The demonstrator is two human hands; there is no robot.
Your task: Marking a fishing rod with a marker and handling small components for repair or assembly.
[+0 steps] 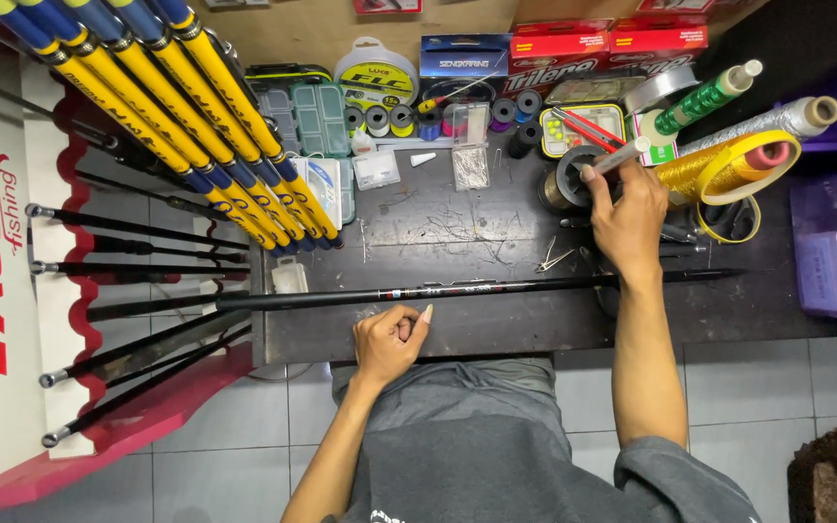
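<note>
**Inspector:** Head view. Where does the rod lie, and which hand is nearer?

**Operator:** I see the black rod (477,289) lying lengthwise along the workbench's (496,334) near edge, its thin tip pointing right. My left hand (389,341) rests just on the near side of it, fingers curled loosely, holding nothing I can make out. It is the nearer hand.

**Inspector:** The right?

**Operator:** My right hand (629,208) reaches across the rod toward the far right corner, pinching a grey tube (620,156) over a dark spool (569,174).
</note>
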